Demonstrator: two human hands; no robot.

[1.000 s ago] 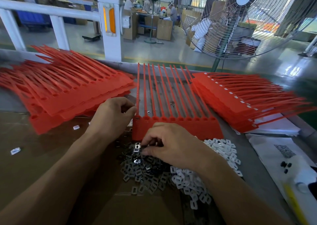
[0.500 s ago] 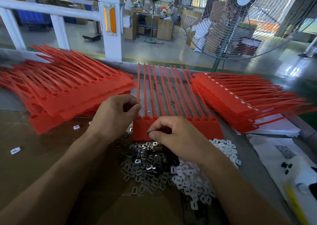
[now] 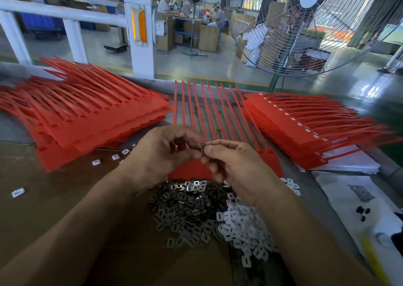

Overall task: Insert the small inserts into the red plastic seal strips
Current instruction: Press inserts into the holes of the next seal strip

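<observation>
A red seal strip sheet (image 3: 220, 119) lies in front of me with its thin tails pointing away. My hands meet above its near edge and hide much of its base. My right hand (image 3: 235, 165) pinches a small metal insert (image 3: 203, 149) between thumb and forefinger. The fingertips of my left hand (image 3: 161, 154) touch the same insert from the left. Below the hands lies a heap of dark metal inserts (image 3: 185, 211), with a heap of white plastic inserts (image 3: 246, 231) to its right.
Stacks of red seal strip sheets lie to the left (image 3: 87, 115) and to the right (image 3: 305, 128). Loose white inserts (image 3: 96, 162) dot the brown cardboard (image 3: 43, 209). White printed paper (image 3: 359, 198) lies at the right. A large fan (image 3: 305, 23) stands behind the bench.
My right hand lifted from the insert heap with a metal insert and rose above the strip's base. My left hand moved right, off the strip's corner, and met it.
</observation>
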